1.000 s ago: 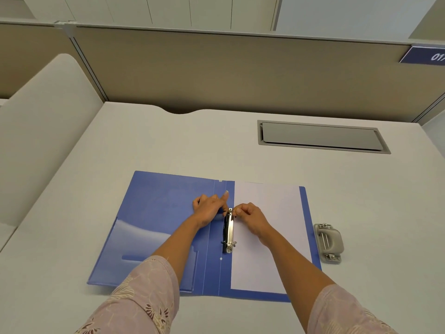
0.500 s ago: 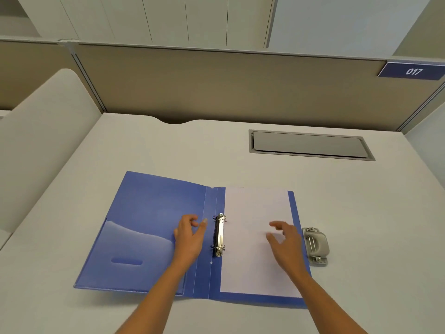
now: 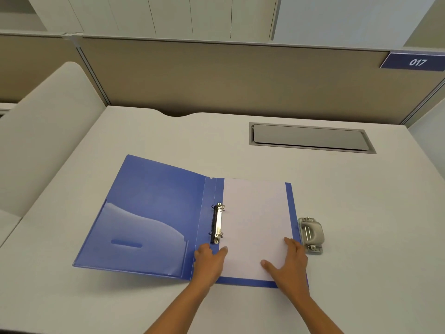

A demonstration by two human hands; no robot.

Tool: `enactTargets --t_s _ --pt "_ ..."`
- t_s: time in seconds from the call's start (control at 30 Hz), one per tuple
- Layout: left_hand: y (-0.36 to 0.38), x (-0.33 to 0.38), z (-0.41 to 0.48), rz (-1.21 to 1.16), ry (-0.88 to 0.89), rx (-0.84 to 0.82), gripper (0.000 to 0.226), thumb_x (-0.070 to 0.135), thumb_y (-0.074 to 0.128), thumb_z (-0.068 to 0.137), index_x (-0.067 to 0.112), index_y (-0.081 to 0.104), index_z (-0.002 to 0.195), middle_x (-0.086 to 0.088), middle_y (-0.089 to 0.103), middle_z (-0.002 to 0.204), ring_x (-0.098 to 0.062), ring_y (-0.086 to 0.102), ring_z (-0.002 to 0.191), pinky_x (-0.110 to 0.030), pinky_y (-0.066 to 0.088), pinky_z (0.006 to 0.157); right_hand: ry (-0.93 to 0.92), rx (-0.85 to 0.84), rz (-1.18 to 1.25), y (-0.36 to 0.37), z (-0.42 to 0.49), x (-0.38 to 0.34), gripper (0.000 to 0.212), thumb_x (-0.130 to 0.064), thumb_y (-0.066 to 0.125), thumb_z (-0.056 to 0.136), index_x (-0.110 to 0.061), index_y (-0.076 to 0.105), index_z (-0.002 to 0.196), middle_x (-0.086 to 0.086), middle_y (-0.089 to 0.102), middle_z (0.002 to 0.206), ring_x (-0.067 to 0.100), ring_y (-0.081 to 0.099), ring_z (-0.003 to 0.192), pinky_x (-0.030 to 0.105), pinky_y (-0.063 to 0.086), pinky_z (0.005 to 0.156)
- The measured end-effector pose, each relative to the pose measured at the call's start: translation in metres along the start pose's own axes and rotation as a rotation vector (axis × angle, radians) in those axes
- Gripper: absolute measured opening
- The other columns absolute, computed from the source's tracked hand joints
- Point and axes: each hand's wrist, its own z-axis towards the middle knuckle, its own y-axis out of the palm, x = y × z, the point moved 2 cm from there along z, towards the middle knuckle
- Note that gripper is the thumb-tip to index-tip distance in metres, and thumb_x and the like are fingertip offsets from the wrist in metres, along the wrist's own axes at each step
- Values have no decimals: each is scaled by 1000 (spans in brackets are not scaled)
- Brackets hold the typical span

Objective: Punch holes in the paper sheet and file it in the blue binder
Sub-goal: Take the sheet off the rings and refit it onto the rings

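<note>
The blue binder (image 3: 154, 213) lies open flat on the desk. Its metal ring mechanism (image 3: 218, 222) sits at the spine. A white paper sheet (image 3: 257, 222) lies on the binder's right half, its left edge at the rings. My left hand (image 3: 209, 261) rests flat at the lower spine, fingers touching the sheet's bottom left corner. My right hand (image 3: 289, 263) lies flat, fingers spread, on the sheet's lower right corner. Neither hand grips anything. A grey hole punch (image 3: 310, 235) stands just right of the binder.
The pale desk (image 3: 361, 213) has a recessed grey cable tray lid (image 3: 310, 138) at the back right. A beige partition wall (image 3: 216, 75) with a blue "017" sign (image 3: 416, 61) closes the far side. A low side panel (image 3: 48, 131) stands at the left.
Both hands have left the ring mechanism and drawn back towards me, settling flat on the binder's lower edge and the sheet's lower corners. The head view has tilted up.
</note>
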Motion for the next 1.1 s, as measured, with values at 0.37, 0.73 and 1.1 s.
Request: enactTargets --t_s 0.37,0.73,1.1 --pt "12 13 -7 -140 -169 -204 40 35 63 89 16 38 114 -2 51 110 -18 47 98 -32 35 83 -5 25 -59 2 -1 -4 92 -33 81 69 -10 29 142 9 30 144 27 29 132 37 31 108" --pt "31 8 -19 343 30 87 92 49 65 81 9 13 145 -10 19 145 -29 24 134 -35 36 105 38 27 -61 3 0 -6 95 -36 81 69 -11 26 143 9 28 146 28 28 135 38 31 109" --pt "39 -4 -22 695 199 241 78 38 61 90 9 15 145 -7 28 141 -21 37 122 -24 38 100 338 -18 -50 -7 16 -22 107 -26 88 59 -6 21 140 17 26 141 36 33 129 48 38 102"
